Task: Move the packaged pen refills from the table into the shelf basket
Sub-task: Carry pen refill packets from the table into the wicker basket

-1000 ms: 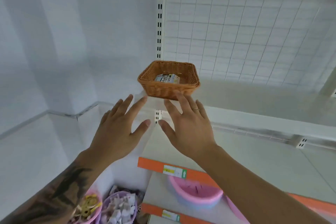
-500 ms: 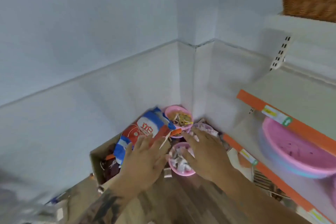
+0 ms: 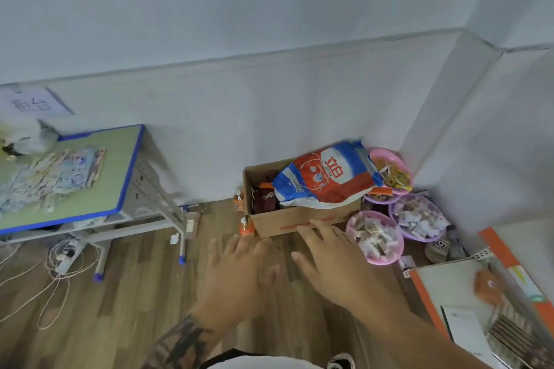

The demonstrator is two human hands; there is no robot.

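I have nothing in either grip: my left hand (image 3: pixel 239 275) and right hand (image 3: pixel 332 260) both hang out in front of me with the fingers spread and slack, palms down over the wooden floor (image 3: pixel 126 308), touching nothing. I judge they sit like this because I am between loads, with my view turned toward the table (image 3: pixel 120 171) at the far left. The packaged pen refills (image 3: pixel 51 177) lie there in a loose, overlapping heap on the green top, well apart from both hands; the picture is too blurred for me to count them. The shelf basket is out of view, so I cannot say what it holds. Between me and the corner stands a cardboard box (image 3: pixel 299 219) with a red, white and blue bag (image 3: pixel 326 180) slumped across its top, and just to its right are pink bowls (image 3: pixel 374 238) of small wrapped pieces. I reckon the next reach needs both hands swung left to gather a manageable bunch without scattering the pile.
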